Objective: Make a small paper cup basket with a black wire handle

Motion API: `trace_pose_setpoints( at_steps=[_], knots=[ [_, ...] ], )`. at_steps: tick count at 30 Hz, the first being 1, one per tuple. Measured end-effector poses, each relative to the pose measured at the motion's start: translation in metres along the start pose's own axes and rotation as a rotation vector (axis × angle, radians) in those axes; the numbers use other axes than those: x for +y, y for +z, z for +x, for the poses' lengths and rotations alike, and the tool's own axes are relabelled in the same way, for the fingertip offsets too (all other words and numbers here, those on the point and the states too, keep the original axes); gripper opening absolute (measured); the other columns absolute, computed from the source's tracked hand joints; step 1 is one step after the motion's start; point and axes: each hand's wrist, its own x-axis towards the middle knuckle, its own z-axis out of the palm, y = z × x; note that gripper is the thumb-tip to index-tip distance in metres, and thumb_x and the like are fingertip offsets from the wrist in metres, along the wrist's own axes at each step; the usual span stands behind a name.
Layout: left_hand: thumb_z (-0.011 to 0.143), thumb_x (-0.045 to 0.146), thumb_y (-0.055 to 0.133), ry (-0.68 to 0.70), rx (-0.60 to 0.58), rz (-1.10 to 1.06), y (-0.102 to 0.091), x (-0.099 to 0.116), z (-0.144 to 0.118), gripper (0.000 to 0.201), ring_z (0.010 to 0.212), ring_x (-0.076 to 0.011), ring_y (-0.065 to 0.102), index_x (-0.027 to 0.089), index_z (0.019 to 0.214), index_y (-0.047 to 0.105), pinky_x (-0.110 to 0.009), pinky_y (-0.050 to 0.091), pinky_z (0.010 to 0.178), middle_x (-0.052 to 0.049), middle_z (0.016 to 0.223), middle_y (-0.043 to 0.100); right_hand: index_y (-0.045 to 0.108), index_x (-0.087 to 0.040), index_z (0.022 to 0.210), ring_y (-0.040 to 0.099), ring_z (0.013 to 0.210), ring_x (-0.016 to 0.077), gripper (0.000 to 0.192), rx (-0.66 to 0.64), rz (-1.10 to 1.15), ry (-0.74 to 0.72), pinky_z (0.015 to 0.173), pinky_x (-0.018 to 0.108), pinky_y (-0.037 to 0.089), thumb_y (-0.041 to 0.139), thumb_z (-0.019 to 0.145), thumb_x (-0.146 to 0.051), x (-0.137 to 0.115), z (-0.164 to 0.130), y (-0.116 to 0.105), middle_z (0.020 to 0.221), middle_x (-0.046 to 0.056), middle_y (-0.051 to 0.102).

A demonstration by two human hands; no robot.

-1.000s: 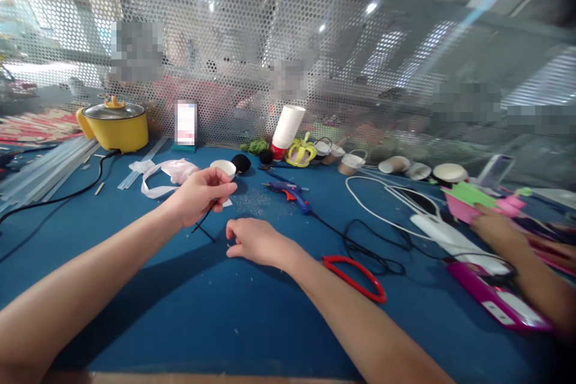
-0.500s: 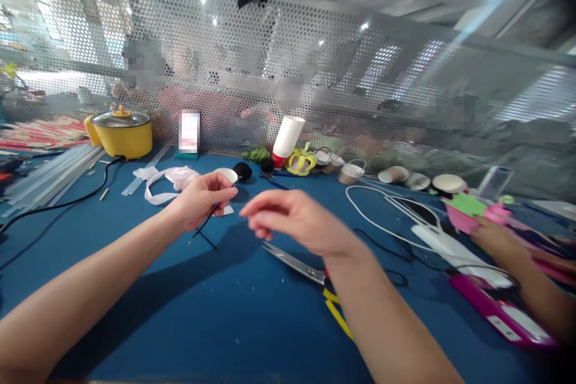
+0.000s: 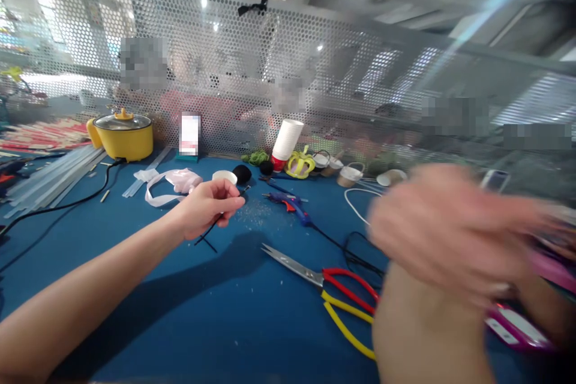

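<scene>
Left hand (image 3: pixel 207 207): the fingers are pinched shut on a thin black stick (image 3: pixel 210 230), held a little above the blue bench (image 3: pixel 189 312). The stick slants down and to the left from the fingertips, and its lower end appears to sit just over the bench surface. A second thin black piece crosses near that end.

Right hand (image 3: pixel 445 234): raised close to the camera and heavily blurred. The fingers appear loosely spread and nothing can be seen in them; whether they are released or closing cannot be told.

Handling advice, as a judgement: the stick is slender and probably flexes, so grip it near the working end, keep the pinch light, and steady the wrist against the bench edge if precision is needed. Keep the free hand clear of the scissor points.

Materials and shapes:
- Scissors (image 3: pixel 324 282): bright steel blades, red and yellow looped handles, lying open and flat just right of the stick.
- Glue gun (image 3: pixel 290 203): blue plastic body, black cord trailing right.
- Pompom (image 3: pixel 242 173): black, round, fuzzy, beside a small white cup (image 3: pixel 224 177).
- Ribbon (image 3: pixel 173 183): pale pink, soft, loosely heaped.
- Pot (image 3: pixel 122 135): yellow, glossy, with lid, at the bench's far left.
</scene>
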Motion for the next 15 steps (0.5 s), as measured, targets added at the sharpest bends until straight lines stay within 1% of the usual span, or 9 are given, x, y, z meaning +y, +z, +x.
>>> trace_pose_setpoints(
  at_steps=[2, 3, 4, 5, 6, 8, 10, 12, 15],
  knots=[
    [0.062, 0.022, 0.070, 0.009, 0.002, 0.004, -0.001, 0.001, 0.000, 0.025, 0.042, -0.0042, 0.038, 0.016, 0.065, 0.046, -0.015, 0.027, 0.037, 0.007, 0.045, 0.042, 0.048, -0.020, 0.058, 0.035, 0.029, 0.0006, 0.042, -0.067, 0.139, -0.019, 0.031, 0.013, 0.022, 0.044, 0.072, -0.059, 0.001, 0.002, 0.023, 0.040, -0.009, 0.042],
    [0.061, 0.023, 0.070, 0.017, 0.009, 0.005, -0.001, 0.002, 0.000, 0.026, 0.042, -0.0042, 0.038, 0.016, 0.065, 0.046, -0.015, 0.028, 0.037, 0.007, 0.045, 0.042, 0.049, -0.019, 0.060, 0.033, 0.028, 0.0008, 0.038, -0.173, 0.318, -0.009, 0.028, 0.013, 0.021, 0.052, 0.070, -0.056, 0.003, 0.004, 0.034, 0.041, -0.009, 0.043],
    [0.060, 0.023, 0.071, 0.026, 0.017, 0.005, -0.002, 0.002, 0.001, 0.027, 0.042, -0.0042, 0.038, 0.015, 0.065, 0.046, -0.015, 0.028, 0.037, 0.007, 0.045, 0.042, 0.048, -0.018, 0.059, 0.032, 0.028, 0.0012, 0.038, -0.266, 0.471, 0.014, 0.027, 0.013, 0.021, 0.055, 0.069, -0.054, 0.004, 0.007, 0.044, 0.040, -0.009, 0.042],
    [0.060, 0.023, 0.071, 0.036, 0.025, 0.003, -0.003, 0.002, 0.001, 0.027, 0.042, -0.0041, 0.039, 0.015, 0.065, 0.046, -0.015, 0.028, 0.037, 0.007, 0.045, 0.042, 0.047, -0.017, 0.056, 0.032, 0.028, 0.0016, 0.039, -0.312, 0.570, 0.040, 0.026, 0.013, 0.021, 0.056, 0.069, -0.053, 0.007, 0.011, 0.052, 0.038, -0.008, 0.041],
    [0.059, 0.023, 0.071, 0.045, 0.032, -0.001, -0.004, 0.002, 0.002, 0.028, 0.041, -0.0039, 0.039, 0.015, 0.065, 0.046, -0.015, 0.028, 0.037, 0.007, 0.046, 0.042, 0.047, -0.017, 0.055, 0.033, 0.028, 0.0018, 0.039, -0.349, 0.619, 0.064, 0.026, 0.012, 0.021, 0.057, 0.070, -0.051, 0.009, 0.014, 0.059, 0.038, -0.008, 0.042],
    [0.059, 0.023, 0.072, 0.056, 0.038, -0.005, -0.006, 0.002, 0.004, 0.028, 0.041, -0.0037, 0.039, 0.015, 0.065, 0.046, -0.015, 0.028, 0.037, 0.007, 0.046, 0.043, 0.051, -0.015, 0.057, 0.037, 0.029, 0.0022, 0.036, -0.407, 0.624, 0.099, 0.026, 0.012, 0.024, 0.059, 0.072, -0.046, 0.014, 0.019, 0.067, 0.040, -0.006, 0.047],
    [0.060, 0.024, 0.071, 0.058, 0.034, -0.004, -0.009, 0.000, 0.006, 0.027, 0.041, -0.0038, 0.040, 0.015, 0.066, 0.046, -0.015, 0.028, 0.037, 0.006, 0.047, 0.044, 0.057, -0.013, 0.064, 0.047, 0.034, 0.0043, 0.028, -0.441, 0.600, 0.106, 0.029, 0.014, 0.034, 0.063, 0.071, -0.039, 0.018, 0.022, 0.071, 0.048, -0.003, 0.055],
    [0.061, 0.024, 0.071, 0.056, 0.026, 0.003, -0.010, -0.001, 0.007, 0.026, 0.042, -0.0039, 0.040, 0.015, 0.067, 0.047, -0.015, 0.029, 0.038, 0.006, 0.047, 0.045, 0.059, -0.012, 0.072, 0.057, 0.044, 0.0081, 0.021, -0.449, 0.593, 0.102, 0.038, 0.017, 0.044, 0.065, 0.071, -0.032, 0.020, 0.022, 0.073, 0.057, 0.000, 0.062],
    [0.062, 0.024, 0.070, 0.057, 0.019, 0.008, -0.011, -0.002, 0.007, 0.025, 0.041, -0.0040, 0.041, 0.015, 0.067, 0.047, -0.015, 0.030, 0.038, 0.006, 0.047, 0.045, 0.058, -0.011, 0.080, 0.064, 0.056, 0.0114, 0.015, -0.458, 0.585, 0.111, 0.051, 0.021, 0.051, 0.064, 0.072, -0.023, 0.023, 0.022, 0.077, 0.067, 0.004, 0.066]
  ],
)
